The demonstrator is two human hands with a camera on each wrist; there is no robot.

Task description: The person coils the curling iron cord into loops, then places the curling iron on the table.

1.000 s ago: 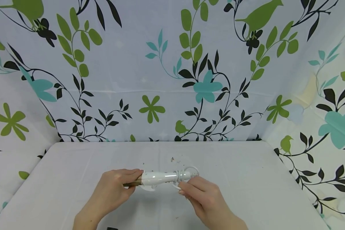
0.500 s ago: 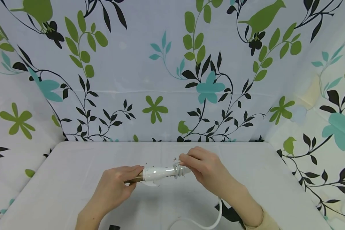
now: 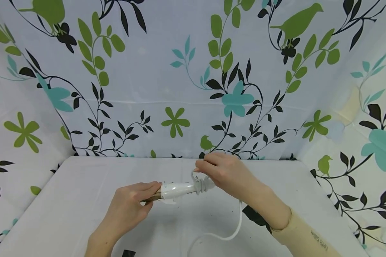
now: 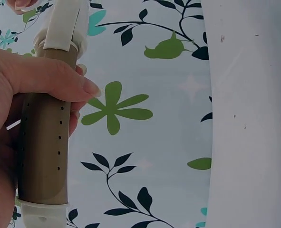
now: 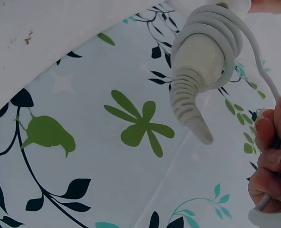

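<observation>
A white curling iron [image 3: 177, 190] with a brown barrel [image 4: 45, 147] is held roughly level above the table. My left hand [image 3: 130, 201] grips the barrel, its thumb across the top, near the white clip [image 4: 64, 23]. White cord [image 5: 209, 28] is wound in several turns round the end of the handle, beside the ribbed cord sleeve [image 5: 190, 104]. My right hand [image 3: 229, 175] pinches the cord just past those turns, beyond the handle end. From there the loose cord [image 3: 239, 221] hangs down and curves toward the table's front. The right palm is hidden in the head view.
Small dark specks lie on the white table [image 3: 99, 185]. A small black piece [image 3: 128, 253] is at the front edge. Another black piece [image 3: 255, 216] lies partly hidden by the right forearm. Leaf-patterned cloth walls [image 3: 148, 89] stand behind and at both sides.
My right hand has moved from beneath the handle end up over its far side, drawing the cord around it. The hanging cord has come into view. The left hand keeps its grip.
</observation>
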